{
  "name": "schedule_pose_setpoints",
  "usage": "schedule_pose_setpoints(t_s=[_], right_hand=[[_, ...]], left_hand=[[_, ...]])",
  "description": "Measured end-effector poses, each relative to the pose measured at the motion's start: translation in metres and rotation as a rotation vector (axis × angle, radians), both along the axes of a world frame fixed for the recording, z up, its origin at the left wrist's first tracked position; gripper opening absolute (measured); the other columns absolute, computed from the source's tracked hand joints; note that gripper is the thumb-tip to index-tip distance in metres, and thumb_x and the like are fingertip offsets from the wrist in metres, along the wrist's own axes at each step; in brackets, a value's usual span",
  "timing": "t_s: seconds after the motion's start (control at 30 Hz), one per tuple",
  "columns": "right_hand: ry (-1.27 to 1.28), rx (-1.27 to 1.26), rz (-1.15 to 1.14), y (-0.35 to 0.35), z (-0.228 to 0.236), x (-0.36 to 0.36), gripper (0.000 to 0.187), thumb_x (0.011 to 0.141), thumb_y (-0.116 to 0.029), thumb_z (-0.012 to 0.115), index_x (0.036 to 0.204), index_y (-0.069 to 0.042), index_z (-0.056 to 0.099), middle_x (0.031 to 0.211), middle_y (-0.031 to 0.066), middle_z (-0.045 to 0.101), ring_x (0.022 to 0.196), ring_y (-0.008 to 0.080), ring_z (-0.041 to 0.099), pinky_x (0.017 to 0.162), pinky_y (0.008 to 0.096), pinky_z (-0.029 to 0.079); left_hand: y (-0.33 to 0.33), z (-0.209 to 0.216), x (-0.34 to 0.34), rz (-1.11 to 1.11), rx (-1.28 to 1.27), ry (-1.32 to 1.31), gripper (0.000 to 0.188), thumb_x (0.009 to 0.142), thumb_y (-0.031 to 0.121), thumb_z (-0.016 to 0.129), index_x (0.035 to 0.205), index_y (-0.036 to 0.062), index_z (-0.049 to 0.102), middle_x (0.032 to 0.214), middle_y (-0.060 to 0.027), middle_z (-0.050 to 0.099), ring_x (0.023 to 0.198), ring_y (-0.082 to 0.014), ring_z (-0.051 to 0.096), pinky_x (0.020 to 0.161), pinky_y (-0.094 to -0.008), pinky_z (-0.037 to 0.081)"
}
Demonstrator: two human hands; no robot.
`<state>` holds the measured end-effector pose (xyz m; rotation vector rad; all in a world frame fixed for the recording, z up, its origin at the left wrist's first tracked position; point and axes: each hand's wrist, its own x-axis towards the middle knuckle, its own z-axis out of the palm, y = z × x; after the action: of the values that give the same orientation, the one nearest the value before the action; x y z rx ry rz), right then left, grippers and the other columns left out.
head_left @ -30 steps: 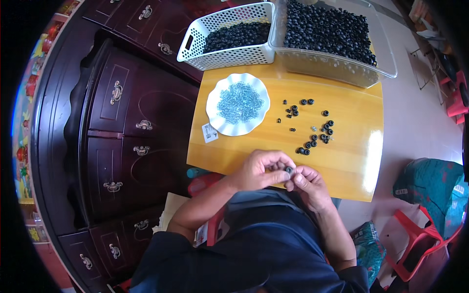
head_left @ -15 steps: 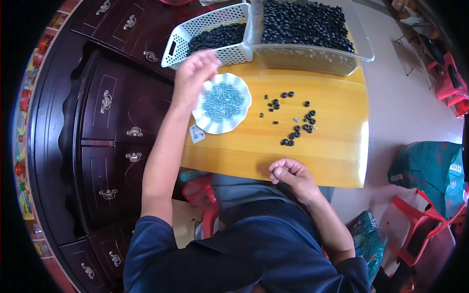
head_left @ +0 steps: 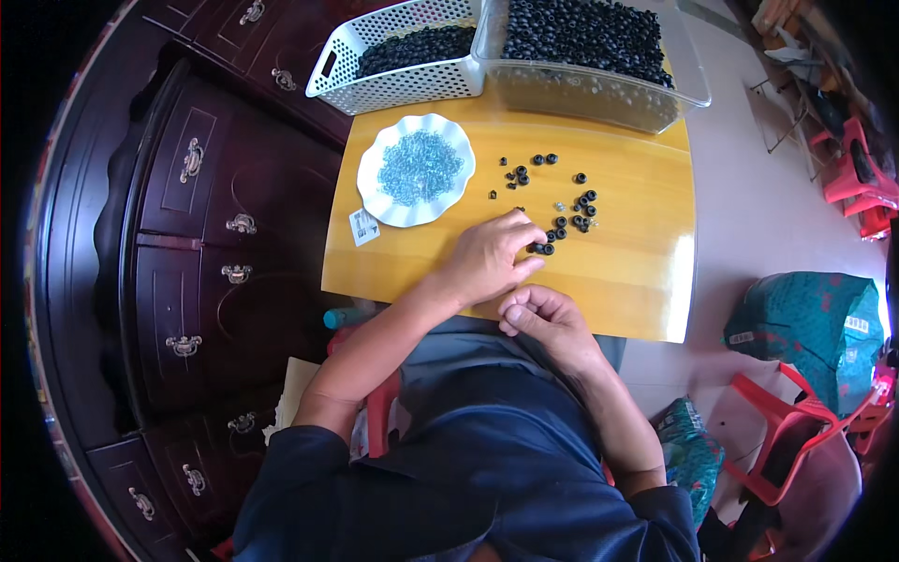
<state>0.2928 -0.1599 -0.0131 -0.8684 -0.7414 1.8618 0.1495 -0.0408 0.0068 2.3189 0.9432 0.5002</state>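
My left hand [head_left: 494, 251] is over the table with its thumb and fingers apart. Its fingertips are beside small round black parts [head_left: 548, 249], and no held thing shows in it. Close to the table's near edge, my right hand [head_left: 551, 326] has its fingers curled and thumb pressed against them; whatever they may hold is hidden. More black ring-like parts [head_left: 581, 178] lie scattered farther back, with a few tiny silvery pieces [head_left: 559, 206] among them. A white scalloped plate [head_left: 376, 201] holds many small, shiny, pale bluish pieces [head_left: 421, 167].
At the far edge stand a white perforated basket [head_left: 403, 86] and a clear plastic bin [head_left: 599, 101], both containing many black parts. A small white label [head_left: 363, 228] lies by the plate. Dark drawers [head_left: 187, 225] flank the yellow table [head_left: 637, 290]; green bags [head_left: 801, 318] are at right.
My left hand has moved from above the plate, near the basket, rightward and nearer to the loose black parts. My right hand stays curled in nearly the same place. The view has shifted slightly.
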Motion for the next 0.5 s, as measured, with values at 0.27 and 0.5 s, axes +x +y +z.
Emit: schedule_pose_setpoints(t_s=[0.27, 0.5], right_hand=[[-0.068, 0.111, 0.052, -0.008, 0.012, 0.003, 0.016, 0.102, -0.017, 0.065, 0.104, -0.001, 0.066, 0.091, 0.0019, 0.066, 0.085, 0.0098, 0.060, 0.082, 0.0256, 0.050], [-0.070, 0.176, -0.066, -0.006, 0.021, 0.020, 0.015, 0.101, -0.016, 0.065, 0.105, -0.002, 0.067, 0.090, 0.0017, 0.067, 0.085, 0.0098, 0.060, 0.082, 0.0260, 0.049]], left_hand=[[-0.015, -0.014, 0.012, 0.061, 0.158, 0.010, 0.015, 0.085, 0.023, 0.074, 0.092, 0.0092, 0.072, 0.096, -0.0056, 0.063, 0.090, -0.0269, 0.066, 0.076, -0.0400, 0.053], [-0.016, -0.023, 0.014, 0.066, 0.294, -0.036, 0.014, 0.080, 0.019, 0.075, 0.085, 0.0066, 0.070, 0.094, -0.0082, 0.063, 0.093, -0.0292, 0.064, 0.078, -0.0437, 0.054]])
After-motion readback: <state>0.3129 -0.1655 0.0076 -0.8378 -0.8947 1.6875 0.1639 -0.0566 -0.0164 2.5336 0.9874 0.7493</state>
